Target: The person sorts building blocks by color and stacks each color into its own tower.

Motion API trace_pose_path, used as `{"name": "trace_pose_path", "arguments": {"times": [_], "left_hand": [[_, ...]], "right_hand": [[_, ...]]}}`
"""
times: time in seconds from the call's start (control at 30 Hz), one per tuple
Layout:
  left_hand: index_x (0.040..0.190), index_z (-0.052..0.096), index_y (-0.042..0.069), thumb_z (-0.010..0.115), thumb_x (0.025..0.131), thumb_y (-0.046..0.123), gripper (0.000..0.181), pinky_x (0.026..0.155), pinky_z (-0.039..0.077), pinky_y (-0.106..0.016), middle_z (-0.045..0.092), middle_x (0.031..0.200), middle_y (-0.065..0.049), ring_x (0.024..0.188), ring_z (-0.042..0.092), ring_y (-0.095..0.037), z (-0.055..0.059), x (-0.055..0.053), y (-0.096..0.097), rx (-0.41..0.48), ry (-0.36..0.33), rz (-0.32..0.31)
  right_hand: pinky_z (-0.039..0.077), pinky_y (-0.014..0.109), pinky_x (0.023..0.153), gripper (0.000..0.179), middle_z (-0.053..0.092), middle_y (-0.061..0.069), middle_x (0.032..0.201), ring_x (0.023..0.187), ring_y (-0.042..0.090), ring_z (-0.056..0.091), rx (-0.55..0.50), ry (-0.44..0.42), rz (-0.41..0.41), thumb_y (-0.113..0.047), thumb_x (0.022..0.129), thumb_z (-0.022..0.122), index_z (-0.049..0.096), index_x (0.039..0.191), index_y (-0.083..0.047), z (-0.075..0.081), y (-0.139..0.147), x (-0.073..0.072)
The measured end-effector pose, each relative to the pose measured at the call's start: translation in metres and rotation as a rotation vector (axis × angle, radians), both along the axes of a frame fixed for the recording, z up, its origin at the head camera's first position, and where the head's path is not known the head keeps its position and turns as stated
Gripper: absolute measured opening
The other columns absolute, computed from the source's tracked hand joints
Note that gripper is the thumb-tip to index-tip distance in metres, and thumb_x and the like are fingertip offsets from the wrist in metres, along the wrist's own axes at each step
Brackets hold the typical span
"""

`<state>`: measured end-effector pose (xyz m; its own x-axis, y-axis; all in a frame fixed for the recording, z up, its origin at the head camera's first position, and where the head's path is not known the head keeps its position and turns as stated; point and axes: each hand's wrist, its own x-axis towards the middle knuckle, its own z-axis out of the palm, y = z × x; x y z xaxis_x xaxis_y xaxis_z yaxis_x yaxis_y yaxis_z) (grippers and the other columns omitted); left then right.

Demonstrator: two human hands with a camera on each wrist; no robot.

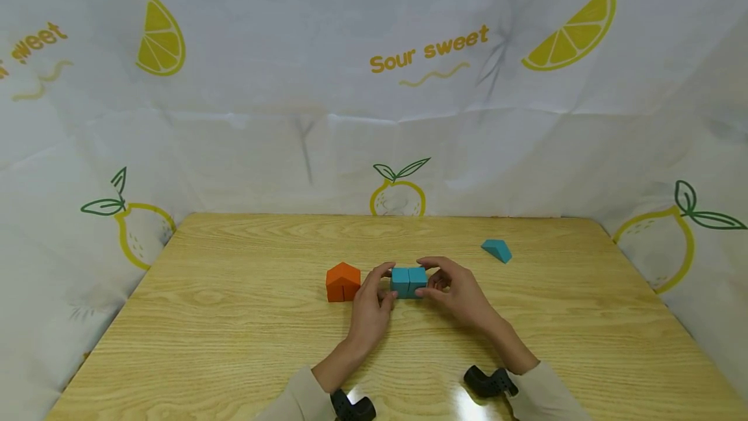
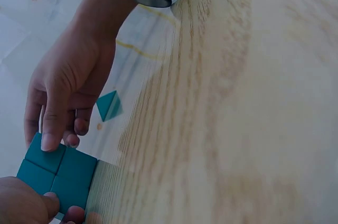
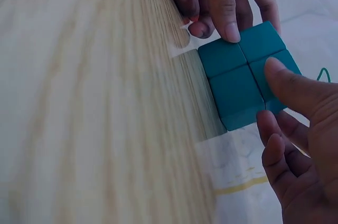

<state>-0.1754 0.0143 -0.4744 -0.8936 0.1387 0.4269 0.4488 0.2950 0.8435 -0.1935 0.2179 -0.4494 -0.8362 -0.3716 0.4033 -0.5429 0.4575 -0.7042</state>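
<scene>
Several teal blocks [image 1: 408, 282] stand together on the table, their front faces forming a two-by-two square in both wrist views. My left hand [image 1: 372, 310] pinches the left side of this group, thumb on the front face. From the right, my right hand [image 1: 461, 294] pinches the other side, its thumb also pressed to the front. Thin seams show between the blocks. Just left of my left hand, an orange house-shaped group of blocks [image 1: 343, 282] stands upright with a pointed top. The faces behind the teal group are hidden.
A loose teal wedge-shaped block [image 1: 497, 250] lies at the back right of the wooden table [image 1: 234, 336]. A white cloth [image 1: 263, 161] with lemon prints hangs behind and beside the table. Black wrist-worn devices [image 1: 487, 382] sit near both cuffs.
</scene>
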Motion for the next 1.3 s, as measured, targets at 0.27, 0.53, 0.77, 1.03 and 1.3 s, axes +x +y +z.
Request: {"name": "trace_pose_path", "arguments": {"times": [0.27,0.53,0.77,1.03,1.3], "left_hand": [[0.134,0.049,0.009,0.063,0.086,-0.012,0.054,0.054,0.047,-0.024,0.057,0.117,-0.010,0.056,0.052,-0.009,0.001,0.001,0.000,0.007,0.011,0.005],[0.134,0.049,0.007,0.063,0.086,-0.011,0.053,0.053,0.046,-0.024,0.056,0.116,-0.009,0.054,0.050,-0.007,0.000,0.001,0.000,0.013,0.025,0.006],[0.134,0.049,0.006,0.063,0.086,-0.011,0.052,0.053,0.045,-0.024,0.057,0.117,-0.009,0.054,0.047,-0.006,0.000,0.001,0.000,0.009,0.033,0.006],[0.133,0.050,0.007,0.063,0.086,-0.011,0.052,0.054,0.045,-0.024,0.057,0.118,-0.009,0.054,0.046,-0.007,0.000,0.001,0.000,0.015,0.035,0.002],[0.133,0.050,0.006,0.063,0.087,-0.011,0.051,0.053,0.045,-0.024,0.057,0.117,-0.009,0.053,0.046,-0.006,0.000,0.001,0.000,0.016,0.040,-0.003]], "right_hand": [[0.051,0.031,0.066,0.048,0.059,0.016,0.118,0.082,0.019,0.061,-0.048,-0.069,-0.055,-0.011,0.087,0.070,0.053,0.132,-0.009,0.009,0.015,-0.001],[0.050,0.028,0.066,0.039,0.060,0.016,0.116,0.088,0.020,0.061,-0.043,-0.042,-0.192,-0.018,0.093,0.065,0.056,0.130,-0.012,0.017,0.039,-0.007],[0.047,0.019,0.073,0.038,0.061,0.011,0.116,0.091,0.017,0.060,-0.033,0.018,-0.338,-0.020,0.093,0.065,0.057,0.128,-0.009,0.013,0.056,-0.011],[0.041,0.013,0.075,0.038,0.059,0.016,0.116,0.091,0.014,0.055,-0.108,0.020,-0.497,-0.021,0.094,0.063,0.056,0.127,-0.003,-0.001,0.073,-0.016],[0.037,0.013,0.071,0.043,0.053,0.020,0.121,0.097,0.030,0.050,-0.141,0.045,-0.578,-0.014,0.092,0.067,0.054,0.129,0.001,-0.011,0.084,-0.018]]}}
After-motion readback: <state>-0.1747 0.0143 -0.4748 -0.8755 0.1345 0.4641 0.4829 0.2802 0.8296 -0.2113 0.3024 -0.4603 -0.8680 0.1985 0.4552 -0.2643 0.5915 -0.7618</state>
